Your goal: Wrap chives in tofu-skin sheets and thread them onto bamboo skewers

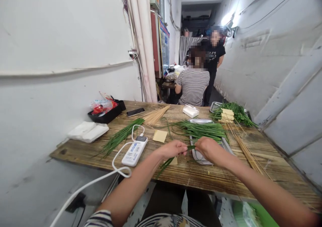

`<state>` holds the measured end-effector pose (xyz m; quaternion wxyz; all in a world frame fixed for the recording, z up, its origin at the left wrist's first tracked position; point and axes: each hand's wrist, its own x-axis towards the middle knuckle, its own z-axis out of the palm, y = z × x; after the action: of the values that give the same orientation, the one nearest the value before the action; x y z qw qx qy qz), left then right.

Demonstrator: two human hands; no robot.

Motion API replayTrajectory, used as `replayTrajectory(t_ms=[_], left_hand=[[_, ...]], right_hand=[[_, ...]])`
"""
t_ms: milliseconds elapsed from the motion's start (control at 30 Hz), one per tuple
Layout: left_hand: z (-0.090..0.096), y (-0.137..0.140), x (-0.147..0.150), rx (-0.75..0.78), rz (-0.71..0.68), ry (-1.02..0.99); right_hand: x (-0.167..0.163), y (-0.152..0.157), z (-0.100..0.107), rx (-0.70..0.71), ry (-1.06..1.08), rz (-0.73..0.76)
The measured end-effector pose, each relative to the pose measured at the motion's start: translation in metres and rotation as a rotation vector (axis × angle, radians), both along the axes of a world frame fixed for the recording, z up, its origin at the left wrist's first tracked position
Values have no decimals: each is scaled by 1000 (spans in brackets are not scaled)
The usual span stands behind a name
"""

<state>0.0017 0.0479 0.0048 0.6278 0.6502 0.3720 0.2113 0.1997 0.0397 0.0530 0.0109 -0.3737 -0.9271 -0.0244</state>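
Several green chives (165, 166) are stretched between my two hands above the front of the table. My left hand (176, 148) pinches them with closed fingers, and their long ends hang down below it. Close by, my right hand (207, 149) is closed on the other end of the same chives, over the metal tray (201, 159). A larger bunch of chives (203, 129) lies across that tray behind my hands. One thin yellowish square (160, 135), perhaps tofu skin, lies left of the tray; a second square (174, 161) is partly hidden under the hanging chives.
A white power bank (135, 151) with a cable lies left, near chives (123, 136), a phone (136, 112) and a black box (107, 113). Bamboo skewers (157, 114) lie at the back, more skewers (248, 153) right. A tray of chives (236, 113) stands back right. Two people are beyond.
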Motion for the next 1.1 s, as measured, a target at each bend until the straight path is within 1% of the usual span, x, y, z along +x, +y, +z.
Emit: replayTrajectory(t_ms=[100,200,300,400,533,667,733,800,867,933,1000,1100], left_hand=[[-2,0,-5,41,15,-34],[-4,-2,-8,120,47,-67],[-6,-4,-7,176,122,-82],[-4,-6,-2,186,211,-153],[-1,-8,10,187,357,-357],[0,-11,25,110,483,-576],[1,-12,32,70,532,-642],[1,-14,38,63,565,-674],[2,-15,43,109,598,-668],[3,-16,46,174,629,-606],[2,-15,48,236,651,-487],[-2,-11,45,341,676,-287]], right_hand=[[2,2,2,16,14,-35],[3,2,5,22,43,-76],[2,1,5,41,111,-117],[-1,-2,2,74,231,-172],[-10,-6,-10,102,471,-223],[-28,-10,-31,78,781,-279],[-39,-12,-41,72,912,-322],[-50,-14,-50,92,1009,-369],[-58,-16,-56,137,1065,-401],[-65,-18,-62,193,1062,-417],[-69,-19,-66,240,1003,-412],[-71,-21,-65,266,808,-384]])
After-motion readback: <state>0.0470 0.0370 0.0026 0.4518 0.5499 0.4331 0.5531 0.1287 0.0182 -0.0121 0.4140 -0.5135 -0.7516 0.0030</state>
